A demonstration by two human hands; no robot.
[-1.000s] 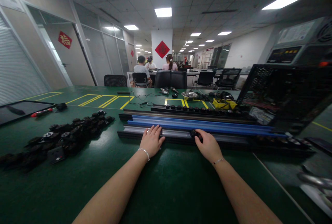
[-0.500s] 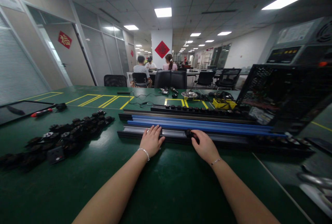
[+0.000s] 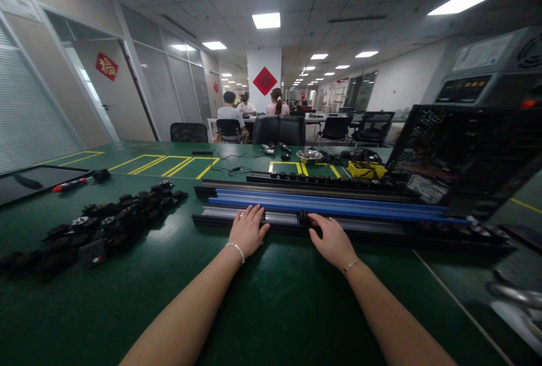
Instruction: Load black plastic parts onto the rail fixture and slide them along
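Note:
A long black rail (image 3: 364,227) with a grey channel lies across the green table in front of me. My left hand (image 3: 249,229) rests flat on its left part, fingers stretched out and holding nothing. In the channel, right of that hand, sits a small black block-like module (image 3: 303,217). My right hand (image 3: 332,238) has its fingertips against the module's right side, with the thumb apart from the fingers and not wrapped round it. Several similar modules (image 3: 461,229) appear at the rail's right end, dim and blurred. A blue rail (image 3: 339,205) lies just behind.
Many black modules (image 3: 122,213) are heaped at the left, near a red-handled tool (image 3: 70,185). Behind the rails are a metal bowl (image 3: 309,155) and a yellow object (image 3: 366,170) among cables. An open computer case (image 3: 470,157) stands at right. People (image 3: 277,103) sit farther back.
The small black module has shifted slightly left along the channel, and my right hand has moved left with it. My left hand stays in place on the rail.

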